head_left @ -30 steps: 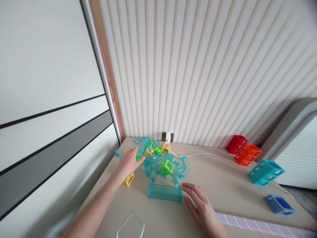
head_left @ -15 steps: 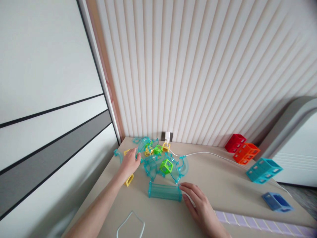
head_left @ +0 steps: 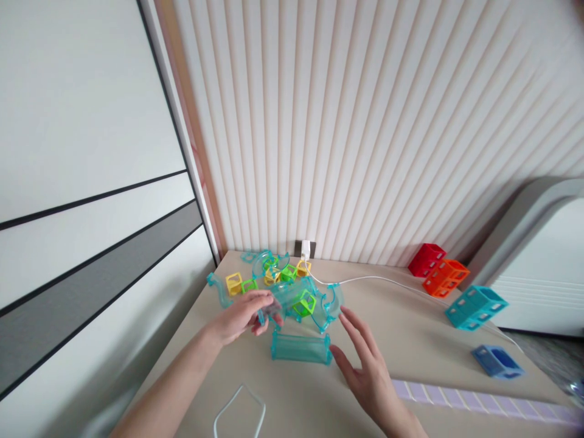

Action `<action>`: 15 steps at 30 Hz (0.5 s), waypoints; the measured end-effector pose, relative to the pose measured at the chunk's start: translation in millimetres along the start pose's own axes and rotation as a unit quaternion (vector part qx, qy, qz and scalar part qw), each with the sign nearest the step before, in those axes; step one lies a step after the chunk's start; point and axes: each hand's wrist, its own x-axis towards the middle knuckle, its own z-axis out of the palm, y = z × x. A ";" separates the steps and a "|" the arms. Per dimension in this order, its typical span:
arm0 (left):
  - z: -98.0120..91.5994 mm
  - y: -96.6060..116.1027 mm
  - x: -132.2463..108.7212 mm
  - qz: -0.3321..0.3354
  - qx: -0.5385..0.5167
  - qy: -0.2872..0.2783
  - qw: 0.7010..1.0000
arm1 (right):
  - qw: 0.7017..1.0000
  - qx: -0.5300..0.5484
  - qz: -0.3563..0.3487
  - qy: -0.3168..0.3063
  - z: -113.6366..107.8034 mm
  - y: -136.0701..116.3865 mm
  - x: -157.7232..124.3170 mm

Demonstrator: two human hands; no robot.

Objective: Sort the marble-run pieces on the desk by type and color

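My left hand (head_left: 241, 315) is lifted over the beige table (head_left: 410, 347), its fingers closed on a clear teal curved track piece (head_left: 279, 299) at the edge of a heap of teal tracks and small cubes. My right hand (head_left: 365, 371) hovers open with fingers spread, just right of a straight teal tube (head_left: 301, 347) lying on the table. A green cube (head_left: 305, 302) sits in the heap between the two hands. Two yellow and green cubes (head_left: 239, 283) lie to the left of the heap.
A white charger (head_left: 305, 248) plugs into the ribbed wall, its cable (head_left: 387, 283) running right. Red (head_left: 426, 259), orange (head_left: 444, 277), teal (head_left: 474, 306) and blue (head_left: 496, 361) block frames lie at the right. A thin clear loop (head_left: 239, 410) rests near the front edge.
My left hand pulled back from the far left of the heap toward me, now gripping a teal curved piece. My right hand lifted off the table and spread its fingers.
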 end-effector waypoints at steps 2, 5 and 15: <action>9.6 -3.0 -4.2 -0.035 -0.018 -0.042 0.998 | 1.000 0.004 -0.023 -0.019 -3.2 -7.2 10.9; 19.2 -10.9 -7.7 -0.062 -0.047 -0.069 0.995 | 0.996 -0.005 -0.069 -0.059 -6.2 -8.3 21.8; 24.7 -21.6 -13.4 -0.085 -0.029 -0.089 0.992 | 0.994 0.021 -0.063 -0.087 -4.5 9.9 20.8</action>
